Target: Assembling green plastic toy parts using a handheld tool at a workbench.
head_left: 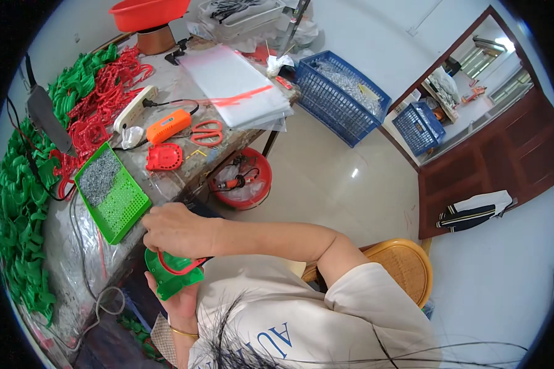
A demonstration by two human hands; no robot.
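My left hand, with a gold bangle at its wrist, holds a green plastic part from below. Set against that part is a curved red piece. Across the top comes my right hand, fingers curled down and bunched together just above the green part. Whatever its fingertips pinch is hidden. Close by the right knuckles lies the corner of a bright green perforated tray. Small grey metal pieces, apparently screws, are heaped in its far half.
Green plastic parts and red ones pile along the table's left side. An orange tool, red scissors, a power strip and plastic bags lie farther back. A red bucket and blue crate stand on the floor.
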